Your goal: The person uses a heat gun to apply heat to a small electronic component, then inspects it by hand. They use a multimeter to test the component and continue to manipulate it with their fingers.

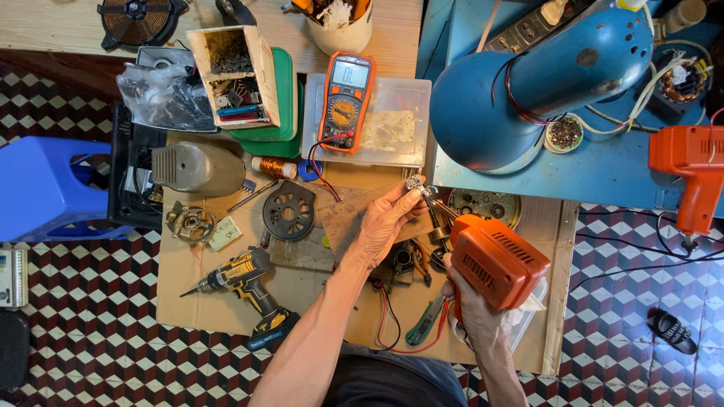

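Between both hands | small metal part [415, 185] was pinched in left hand [385, 220] fingertips | orange soldering gun [494, 260] was gripped by right hand [473, 305], its long axis angled up-left toward the part | multimeter [346, 102] lay beyond.

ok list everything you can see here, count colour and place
soldering gun: 1, orange, right hand, centre
second gun: 1, orange, right edge
small metal part: 1, silver, left fingers
multimeter: 1, orange-grey, on clear box
cordless drill: 1, yellow-black, cardboard, left
lamp: 1, blue, upper right
copper coil: 1, copper, by multimeter
round disc: 1, black, centre-left
stool: 1, blue, left
left hand: pinching part
right hand: gripping gun
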